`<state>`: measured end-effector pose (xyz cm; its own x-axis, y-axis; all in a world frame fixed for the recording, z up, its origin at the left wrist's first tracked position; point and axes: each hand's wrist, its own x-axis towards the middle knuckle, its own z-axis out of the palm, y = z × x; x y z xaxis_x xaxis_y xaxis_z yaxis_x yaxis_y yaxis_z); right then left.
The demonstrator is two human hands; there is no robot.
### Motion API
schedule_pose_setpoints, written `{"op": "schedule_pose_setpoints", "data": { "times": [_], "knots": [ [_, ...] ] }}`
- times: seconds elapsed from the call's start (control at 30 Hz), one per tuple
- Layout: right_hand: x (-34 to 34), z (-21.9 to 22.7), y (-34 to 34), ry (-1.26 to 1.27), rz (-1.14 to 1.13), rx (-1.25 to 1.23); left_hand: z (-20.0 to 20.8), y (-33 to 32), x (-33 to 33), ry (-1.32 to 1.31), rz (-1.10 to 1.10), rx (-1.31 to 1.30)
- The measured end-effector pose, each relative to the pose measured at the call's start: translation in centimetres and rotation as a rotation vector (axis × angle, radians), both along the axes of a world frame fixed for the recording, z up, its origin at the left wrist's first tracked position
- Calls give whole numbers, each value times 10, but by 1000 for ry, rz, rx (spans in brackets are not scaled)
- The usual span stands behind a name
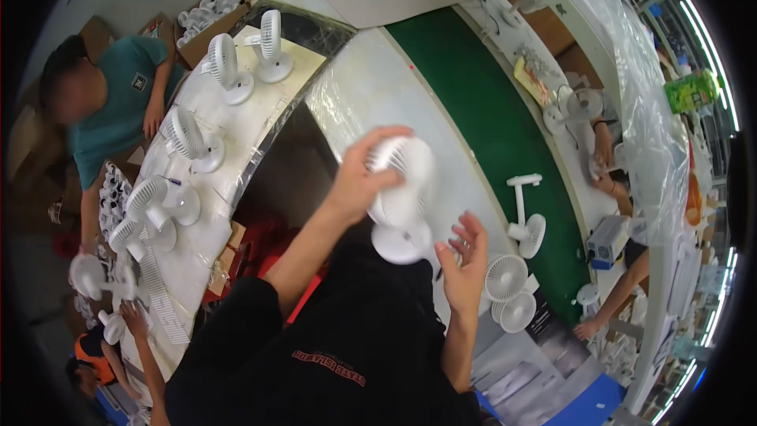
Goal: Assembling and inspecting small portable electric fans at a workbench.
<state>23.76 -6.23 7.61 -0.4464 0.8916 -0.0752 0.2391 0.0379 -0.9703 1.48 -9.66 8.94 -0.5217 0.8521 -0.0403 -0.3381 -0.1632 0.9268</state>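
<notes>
In front of me, my left hand point(356, 183) grips a small white desk fan point(412, 189) by its round head, the fingers wrapped over the grille and the thumb across it. The fan is slightly blurred, and its round base point(402, 243) points down toward my lap. Beside that base, my right hand point(464, 272) is open, fingers apart and palm turned toward the fan. Just past this hand, two round white fan grilles point(505, 278) lie at the bench's near right. A white fan with a long stem point(527, 221) rests on the green belt.
A green conveyor belt point(481, 87) runs along the right of the white bench point(371, 71). Several fans point(223, 67) stand on the left table point(260, 99), where a person in teal point(130, 87) works. Other people's arms point(623, 300) reach in from the right.
</notes>
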Motion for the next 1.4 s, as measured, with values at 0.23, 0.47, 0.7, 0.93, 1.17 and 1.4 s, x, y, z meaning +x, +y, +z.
{"op": "schedule_pose_setpoints", "data": {
  "times": [0.23,0.47,0.7,0.93,1.17,1.4],
  "knots": [
    [47,-76,-5,-205,71,-229,-77,2,-136,823,819,-205],
    [66,-103,-13,-351,28,-354,-101,-37,-225,1144,1118,-324],
    [36,-106,-14,-428,205,-227,-120,-64,-275,1187,1302,-412],
    [33,-103,-26,-482,236,-232,-120,-45,-298,1113,1368,-463],
    [32,-102,-24,-501,289,-224,-103,-55,-298,1314,1383,-597],
    [31,-97,-15,-517,300,-180,22,-26,-303,1468,1370,-168]
  ]
}}
